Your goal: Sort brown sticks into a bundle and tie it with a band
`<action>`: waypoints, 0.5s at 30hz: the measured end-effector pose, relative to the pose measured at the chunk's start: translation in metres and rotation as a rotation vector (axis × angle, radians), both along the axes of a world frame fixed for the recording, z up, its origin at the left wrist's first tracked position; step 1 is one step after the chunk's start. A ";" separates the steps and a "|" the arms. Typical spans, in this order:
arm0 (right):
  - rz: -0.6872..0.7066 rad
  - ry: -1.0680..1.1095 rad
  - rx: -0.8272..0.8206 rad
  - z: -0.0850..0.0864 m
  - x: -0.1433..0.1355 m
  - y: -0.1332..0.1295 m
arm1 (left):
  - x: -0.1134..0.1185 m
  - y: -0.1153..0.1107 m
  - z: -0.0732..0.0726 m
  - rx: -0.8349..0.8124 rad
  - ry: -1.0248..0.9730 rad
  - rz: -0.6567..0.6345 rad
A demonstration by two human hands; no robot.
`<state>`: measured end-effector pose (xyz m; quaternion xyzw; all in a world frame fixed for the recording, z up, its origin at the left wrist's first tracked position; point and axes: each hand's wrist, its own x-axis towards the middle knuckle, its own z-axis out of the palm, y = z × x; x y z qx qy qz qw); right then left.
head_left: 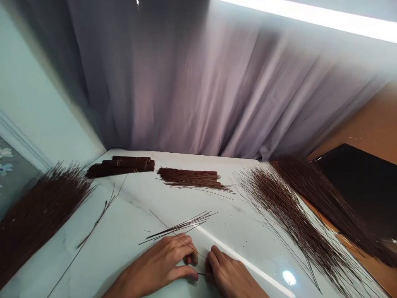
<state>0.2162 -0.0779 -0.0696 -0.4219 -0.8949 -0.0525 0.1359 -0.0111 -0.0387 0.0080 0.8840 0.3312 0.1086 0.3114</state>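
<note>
Strand (201, 255) in the head view slants across the left hand (169, 255) into the right hand (228, 271), whose curled fingers pinch it, probably to steady it. The left is half spread — thumb apart from bent fingers, no firm grip visible. Just beyond lies a small pile (175, 227), likely for easy reach; bigger heaps (285, 203) flank the tabletop (235, 215), perhaps leaving working room.

1 bright strip light (310, 15) glares above, streaking the white tabletop (124, 231).
</note>
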 end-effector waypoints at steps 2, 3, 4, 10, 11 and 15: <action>0.034 -0.025 0.104 0.005 -0.003 -0.001 | 0.004 -0.002 0.000 -0.008 -0.003 -0.012; 0.036 -0.027 0.142 0.008 -0.006 -0.001 | 0.007 -0.003 0.000 -0.005 0.003 -0.021; 0.039 -0.022 0.171 0.010 -0.008 -0.001 | 0.009 -0.004 -0.001 -0.002 0.009 -0.029; 0.017 0.135 0.170 0.031 -0.010 0.010 | 0.012 -0.009 -0.004 -0.104 -0.021 0.096; -0.017 0.190 0.130 0.035 -0.008 0.012 | 0.012 -0.009 -0.003 -0.128 -0.022 0.141; -0.223 0.344 -0.072 0.053 0.005 0.015 | 0.012 -0.012 -0.004 -0.054 0.036 0.206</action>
